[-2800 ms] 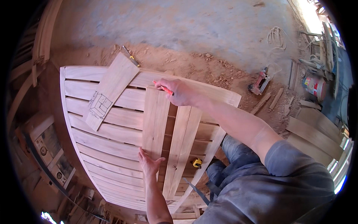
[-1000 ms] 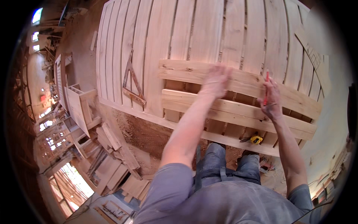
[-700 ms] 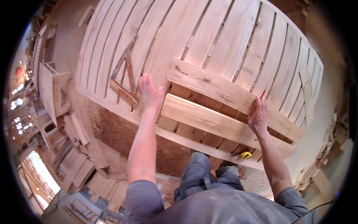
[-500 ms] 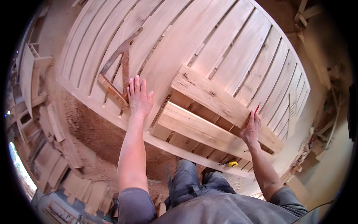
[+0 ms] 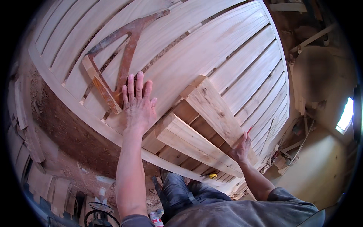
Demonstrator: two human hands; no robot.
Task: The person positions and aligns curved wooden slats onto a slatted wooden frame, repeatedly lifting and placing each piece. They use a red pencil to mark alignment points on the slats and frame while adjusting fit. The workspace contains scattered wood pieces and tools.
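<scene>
Beside the set square [image 5: 131, 48], left hand [image 5: 138, 113] has grip spread; right hand [image 5: 241, 149] pinches a red pencil [image 5: 249, 129]

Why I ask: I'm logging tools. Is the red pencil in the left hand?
No, the red pencil pokes out of the right hand, while the left hand is open.

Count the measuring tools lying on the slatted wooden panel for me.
2: a triangular set square beside the left hand, and a yellow tape measure near the edge of the slatted panel closest to the person. Others may be hidden.
</scene>
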